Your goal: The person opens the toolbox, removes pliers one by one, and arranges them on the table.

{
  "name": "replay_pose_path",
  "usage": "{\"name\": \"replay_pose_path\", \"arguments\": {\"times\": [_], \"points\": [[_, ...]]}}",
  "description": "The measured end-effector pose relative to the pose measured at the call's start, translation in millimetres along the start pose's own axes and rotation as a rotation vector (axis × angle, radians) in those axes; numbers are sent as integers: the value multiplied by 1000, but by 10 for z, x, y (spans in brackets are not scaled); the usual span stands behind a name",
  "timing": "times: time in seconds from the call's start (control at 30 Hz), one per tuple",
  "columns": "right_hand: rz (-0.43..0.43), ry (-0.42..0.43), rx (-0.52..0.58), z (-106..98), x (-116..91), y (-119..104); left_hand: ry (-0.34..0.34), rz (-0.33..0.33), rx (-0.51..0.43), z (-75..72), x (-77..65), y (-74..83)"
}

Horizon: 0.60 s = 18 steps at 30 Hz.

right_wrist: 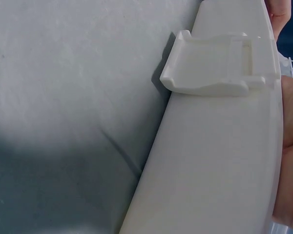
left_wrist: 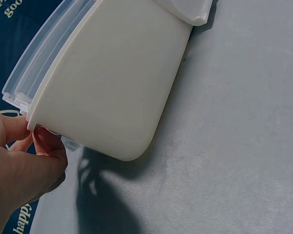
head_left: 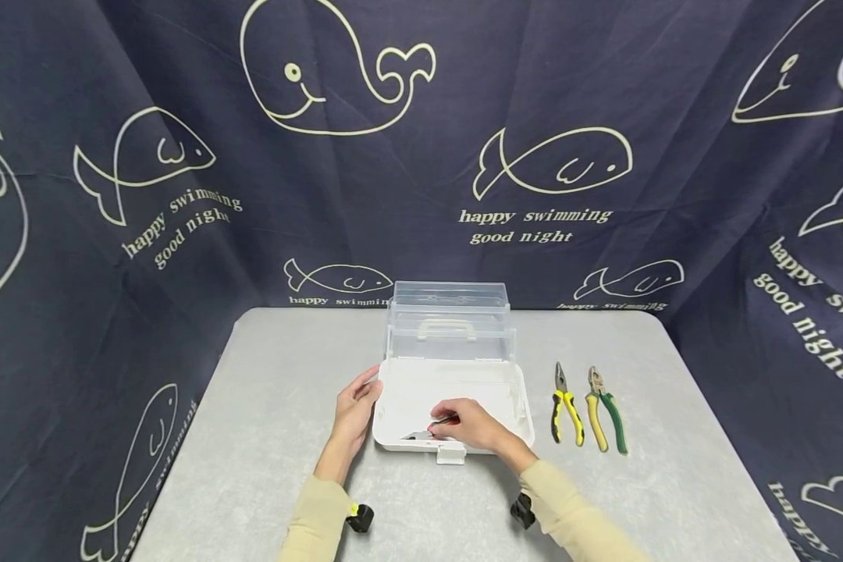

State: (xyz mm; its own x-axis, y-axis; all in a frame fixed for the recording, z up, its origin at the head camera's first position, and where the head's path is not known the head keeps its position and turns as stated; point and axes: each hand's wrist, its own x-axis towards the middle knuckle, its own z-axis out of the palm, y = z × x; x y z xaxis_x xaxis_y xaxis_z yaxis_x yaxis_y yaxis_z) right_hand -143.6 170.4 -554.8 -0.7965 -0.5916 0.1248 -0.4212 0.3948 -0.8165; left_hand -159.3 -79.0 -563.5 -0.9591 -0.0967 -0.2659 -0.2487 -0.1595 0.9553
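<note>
A white plastic toolbox (head_left: 407,390) stands on the table with its clear lid (head_left: 449,297) raised at the back. My left hand (head_left: 353,410) holds its left rim; in the left wrist view, thumb and fingers (left_wrist: 50,141) pinch that rim from both sides. Inside the box, near the front wall, my right hand (head_left: 472,425) grips a tool with red and dark handle parts (head_left: 435,427). A greyish end of it points left; its exact kind is hidden by the fingers and wall. The right wrist view shows the front latch (right_wrist: 210,66) hanging down, with part of the right hand (right_wrist: 292,156) behind the wall.
Right of the box lie long-nose pliers (head_left: 567,410) with yellow and black handles, and combination pliers (head_left: 607,414) with yellow and green handles. The grey table (head_left: 267,468) extends around them. A dark printed curtain (head_left: 393,211) hangs behind and at both sides.
</note>
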Motion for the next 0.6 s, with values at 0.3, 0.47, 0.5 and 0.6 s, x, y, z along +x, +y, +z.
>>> {"name": "replay_pose_path", "arguments": {"times": [0.3, 0.47, 0.5, 0.6], "points": [[64, -38, -41, 35, 27, -5, -4, 3, 3, 6, -18, 2], [68, -44, -45, 29, 28, -43, -4, 14, -3, 9, -31, -3], [71, -47, -40, 30, 28, -44, -2, 12, -4, 9, -31, -3], [93, -60, -30, 33, 34, -44, 0, 9, 3, 7, -24, -4]]}}
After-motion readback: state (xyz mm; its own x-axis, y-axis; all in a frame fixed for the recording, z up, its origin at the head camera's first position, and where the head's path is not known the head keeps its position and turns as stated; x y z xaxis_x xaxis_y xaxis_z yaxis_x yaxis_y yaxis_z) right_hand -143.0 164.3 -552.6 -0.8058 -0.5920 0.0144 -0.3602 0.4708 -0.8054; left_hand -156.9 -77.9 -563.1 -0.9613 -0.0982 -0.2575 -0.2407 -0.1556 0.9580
